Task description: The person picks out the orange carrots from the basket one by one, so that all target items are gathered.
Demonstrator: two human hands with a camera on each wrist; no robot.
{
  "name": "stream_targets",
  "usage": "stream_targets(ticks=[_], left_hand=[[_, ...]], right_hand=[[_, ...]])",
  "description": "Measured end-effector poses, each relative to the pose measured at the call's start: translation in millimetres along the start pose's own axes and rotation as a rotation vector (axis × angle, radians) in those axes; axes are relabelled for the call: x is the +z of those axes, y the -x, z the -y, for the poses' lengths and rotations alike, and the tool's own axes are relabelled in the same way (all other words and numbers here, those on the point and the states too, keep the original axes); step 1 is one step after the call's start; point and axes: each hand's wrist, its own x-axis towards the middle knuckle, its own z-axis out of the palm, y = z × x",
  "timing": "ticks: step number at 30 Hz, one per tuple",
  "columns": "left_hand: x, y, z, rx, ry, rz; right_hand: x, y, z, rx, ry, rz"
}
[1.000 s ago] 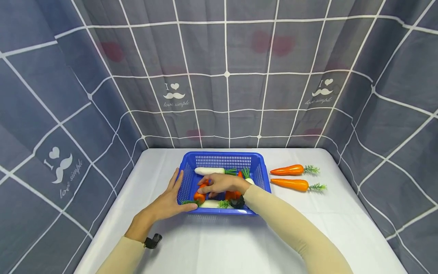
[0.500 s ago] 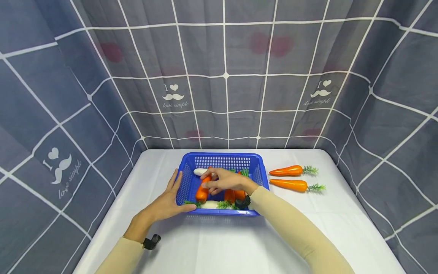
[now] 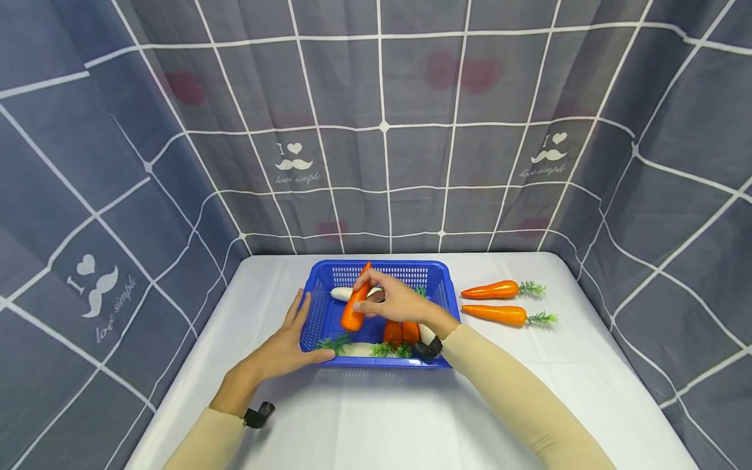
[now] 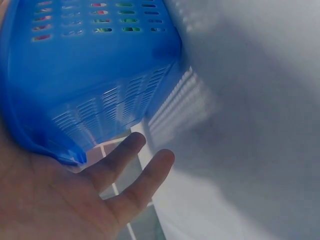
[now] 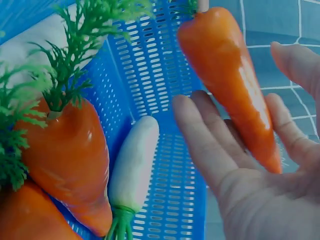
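Orange carrot in right hand, blue basket beneath

Carrots are orange, the basket blue, the curtain white-gridded grey.

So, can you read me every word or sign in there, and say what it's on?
"I", heart, moustache, "love simple": back cloth, towards the left.
"I", heart, moustache, "love simple": back cloth, towards the right, slightly warped.
"I", heart, moustache, "love simple": left cloth, tilted.
Basket and held carrot: no readable words.
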Motion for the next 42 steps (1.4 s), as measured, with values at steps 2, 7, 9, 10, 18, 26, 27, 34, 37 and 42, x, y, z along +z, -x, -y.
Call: stream_targets(ticks=[2, 7, 9, 10, 18, 26, 27, 34, 37, 42], left_hand=[[0.4, 0.3, 1.0, 0.005, 0.005, -0.005], [1.0, -0.2, 1.9, 0.012, 0.014, -0.015], [1.1, -0.3, 1.7, 0.013, 0.021, -0.016], [1.1, -0.4, 1.7, 0.014, 0.023, -0.016], [0.9, -1.6, 1.8, 0.010, 0.041, -0.023], [1.6, -1.3, 2.0, 0.013, 0.052, -0.032], [1.8, -1.1, 2.4, 0.014, 0.054, -0.035], [2.3, -0.8, 4.0, 0.022, 0.051, -0.047], [2.6, -0.9, 3.4, 0.022, 0.053, -0.049], [3.7, -0.5, 2.8, 0.016, 0.034, -0.057]], right_hand=[[-0.5, 2.5, 2.9, -0.034, 0.041, -0.043], [-2.3, 11.8, 15.1, -0.022, 0.051, -0.137], [-4.4, 16.2, 17.3, -0.010, 0.032, -0.151], [-5.8, 18.6, 18.1, -0.008, 0.025, -0.155], [-19.6, 39.5, 27.6, -0.064, 0.009, -0.131], [-33.1, 58.8, 27.9, -0.095, 0.087, -0.128], [-34.8, 60.9, 27.6, -0.097, 0.097, -0.132], [-47.7, 77.2, 25.4, -0.096, 0.201, -0.165], [-53.3, 83.8, 23.3, -0.086, 0.236, -0.170], [-61.8, 95.2, 19.1, -0.070, 0.306, -0.178]])
